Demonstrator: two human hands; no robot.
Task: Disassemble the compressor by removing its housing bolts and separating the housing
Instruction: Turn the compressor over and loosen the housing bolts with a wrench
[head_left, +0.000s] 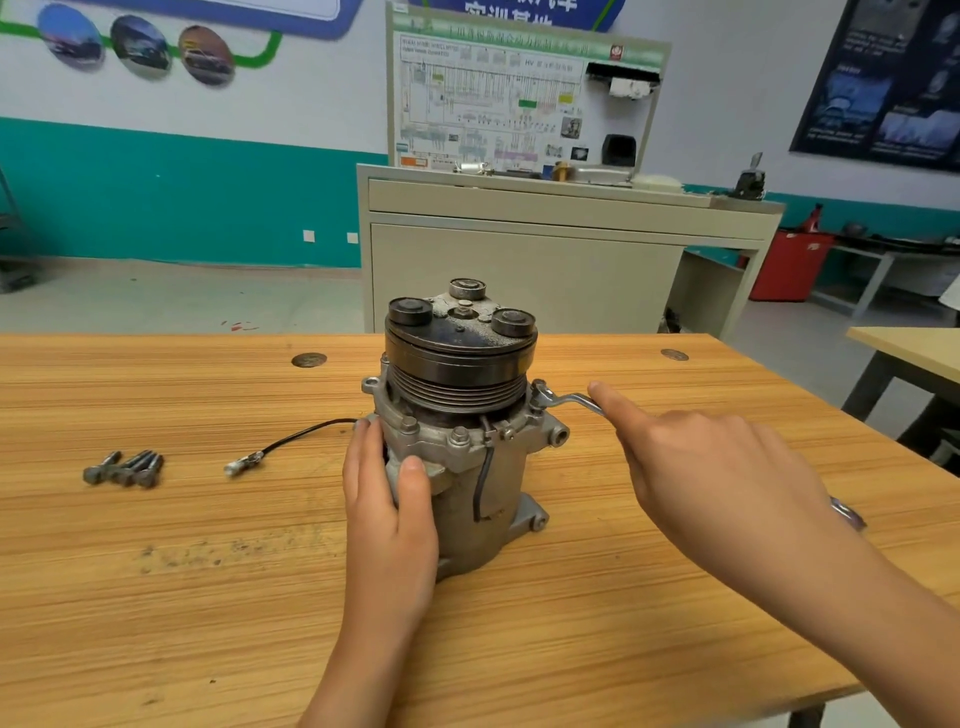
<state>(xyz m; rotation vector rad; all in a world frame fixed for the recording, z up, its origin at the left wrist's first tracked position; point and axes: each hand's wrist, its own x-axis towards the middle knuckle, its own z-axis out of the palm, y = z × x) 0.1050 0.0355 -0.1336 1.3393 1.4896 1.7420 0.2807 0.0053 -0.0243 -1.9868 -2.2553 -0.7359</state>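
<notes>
At the middle of a wooden table (675, 649), standing on end with the grooved pulley (457, 395) uppermost: the compressor (467, 519). Grey and grimy on the body, dark on the clutch plate on top. Around the flange below the pulley, two housing bolts (460, 435) seated at the front, heads up. At the right corner of that flange, fitted over another bolt head: the ring end of a wrench (558, 399), handle pointing out to the right, roughly level with the tabletop.

Gripping the left side of the body: the left hand (387, 499), fingers wrapped round the far side, thumb pressed flat on the front just below the flange. Holding the wrench handle: the right hand (717, 467), index finger stretched straight along the handle toward the compressor, remaining fingers curled under, handle end hidden beneath them.

Trailing from the left of the body across the wood: a thin black wire (306, 432), ending in a small metal connector (241, 464) lying loose on the table. Further left, well apart from the compressor, lying side by side and touching: a small cluster of loose bolts (124, 467); exact count hard to tell.

Beyond the table's far edge: a beige cabinet (519, 270) carrying an upright board (488, 104) with a wiring diagram. To its right, on the floor, a red bin (789, 265). Behind all, a white wall (182, 197) with a teal lower band.
</notes>
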